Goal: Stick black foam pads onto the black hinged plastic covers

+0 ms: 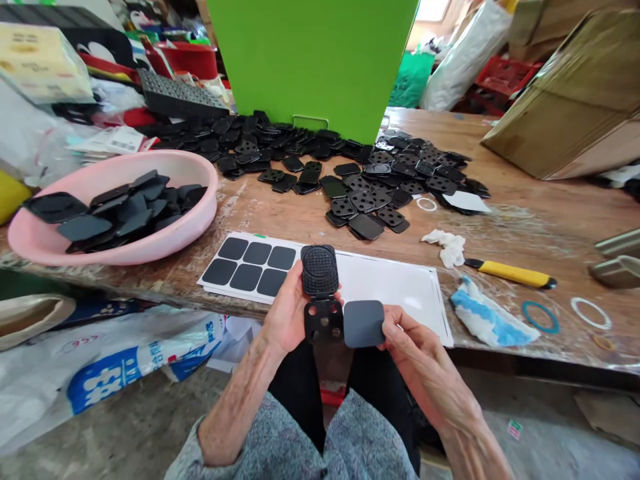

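My left hand (285,312) grips a black hinged plastic piece (321,269), opened out, with a ribbed square upper half and a lower half pierced by round holes. Between the thumb and fingers of my right hand (407,337) is a dark grey rounded-square sticker (363,323). It stands close beside the right edge of the holed half; I cannot tell whether they touch. Behind my hands lies a white backing sheet (390,287), bare on its right part. Several dark rounded-square stickers (257,253) sit in two rows on its left part.
A pink basin (200,230) of black pieces stands at left. Loose black plastic pieces (370,183) are heaped before a green panel (320,67). To the right lie a yellow utility knife (515,273), crumpled tissue (447,247), a blue-white cloth (490,317) and rings (540,317).
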Demonstrator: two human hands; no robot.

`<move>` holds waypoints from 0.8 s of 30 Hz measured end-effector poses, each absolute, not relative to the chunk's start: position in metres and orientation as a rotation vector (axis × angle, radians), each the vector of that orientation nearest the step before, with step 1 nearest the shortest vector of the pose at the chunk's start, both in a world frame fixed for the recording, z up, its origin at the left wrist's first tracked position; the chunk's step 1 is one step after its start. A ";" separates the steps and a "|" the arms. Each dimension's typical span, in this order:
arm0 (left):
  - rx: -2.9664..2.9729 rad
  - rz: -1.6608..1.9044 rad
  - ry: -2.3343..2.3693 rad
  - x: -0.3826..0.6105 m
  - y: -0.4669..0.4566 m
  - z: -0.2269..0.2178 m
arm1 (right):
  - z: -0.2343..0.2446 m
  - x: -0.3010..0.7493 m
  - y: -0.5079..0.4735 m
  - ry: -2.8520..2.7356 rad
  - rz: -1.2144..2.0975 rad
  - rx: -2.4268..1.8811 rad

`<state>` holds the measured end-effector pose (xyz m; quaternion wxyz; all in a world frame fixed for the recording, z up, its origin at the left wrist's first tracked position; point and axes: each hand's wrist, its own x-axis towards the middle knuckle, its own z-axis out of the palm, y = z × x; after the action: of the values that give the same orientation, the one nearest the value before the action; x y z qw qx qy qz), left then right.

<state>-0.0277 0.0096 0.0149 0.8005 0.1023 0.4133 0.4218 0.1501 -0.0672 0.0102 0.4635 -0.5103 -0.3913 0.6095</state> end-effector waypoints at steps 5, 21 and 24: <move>0.221 0.879 0.914 -0.024 0.009 0.016 | 0.004 0.133 -0.067 -0.991 1.548 -1.245; 0.171 0.888 0.823 -0.016 0.007 0.008 | -0.012 0.116 -0.070 -0.946 1.524 -1.268; 0.164 0.895 0.794 -0.017 0.006 0.005 | -0.013 0.115 -0.070 -0.936 1.512 -1.275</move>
<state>-0.0166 0.0062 0.0053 0.8232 0.0770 0.3734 0.4206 0.1148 -0.0696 -0.0126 0.4589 -0.5178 -0.3802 0.6138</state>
